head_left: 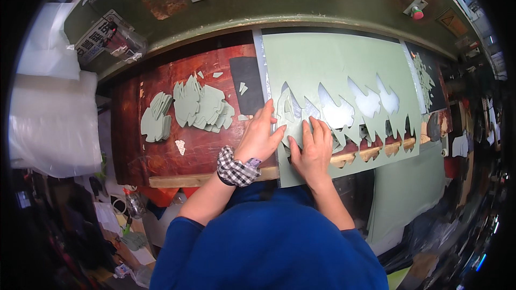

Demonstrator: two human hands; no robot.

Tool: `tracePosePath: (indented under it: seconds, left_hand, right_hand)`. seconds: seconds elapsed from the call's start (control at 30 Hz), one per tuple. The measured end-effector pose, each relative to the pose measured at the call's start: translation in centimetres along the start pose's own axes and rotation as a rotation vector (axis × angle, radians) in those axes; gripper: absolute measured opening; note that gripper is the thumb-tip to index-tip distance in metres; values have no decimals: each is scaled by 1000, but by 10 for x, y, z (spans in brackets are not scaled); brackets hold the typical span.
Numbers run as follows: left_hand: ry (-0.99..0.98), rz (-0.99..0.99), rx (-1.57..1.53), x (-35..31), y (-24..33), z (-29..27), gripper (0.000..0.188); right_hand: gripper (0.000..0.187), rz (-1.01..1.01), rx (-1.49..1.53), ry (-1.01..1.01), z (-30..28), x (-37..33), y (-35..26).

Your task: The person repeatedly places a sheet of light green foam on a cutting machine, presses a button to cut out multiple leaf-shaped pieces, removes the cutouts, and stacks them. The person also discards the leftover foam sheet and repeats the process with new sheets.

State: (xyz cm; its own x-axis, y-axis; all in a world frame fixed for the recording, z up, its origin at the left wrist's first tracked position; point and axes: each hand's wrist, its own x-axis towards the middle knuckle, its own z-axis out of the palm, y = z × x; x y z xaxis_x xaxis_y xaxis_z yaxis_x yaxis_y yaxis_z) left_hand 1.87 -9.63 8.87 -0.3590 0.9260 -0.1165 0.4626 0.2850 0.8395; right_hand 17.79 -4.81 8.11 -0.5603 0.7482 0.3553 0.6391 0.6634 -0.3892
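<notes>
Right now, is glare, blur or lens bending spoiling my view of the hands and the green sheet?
Head view: left hand, right hand and green sheet sharp and evenly lit; pale shine only inside the cut-out holes; fisheye bends the machine edge; corners black, right rim smeared.

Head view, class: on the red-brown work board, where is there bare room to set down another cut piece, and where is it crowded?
Bare patch: the red-brown board below the stacks of cut green pieces, bordered by the wooden front strip and the left hand. It is crowded under both hands, where the right hand presses the pale green sheet with its cut-outs.
</notes>
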Motion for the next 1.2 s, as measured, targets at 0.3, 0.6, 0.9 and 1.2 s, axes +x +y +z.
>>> tracePosePath:
  seconds: [0.3,0.6,0.9,1.2]
  left_hand:
    - [114,24,163,18,-3,10,61]
    - [221,271,70,-4,5,10,38]
    - [150,161,-335,-50,21,-36,21]
    - [426,468,-23,-70,8,-54,17]
  right_hand:
    - [52,53,17,194,21,8,7]
    - [19,261,776,114,5,-10,2]
    - [54,269,1308,-21,-26,17,-20]
    - [25,325,1359,-520,-17,10,-60]
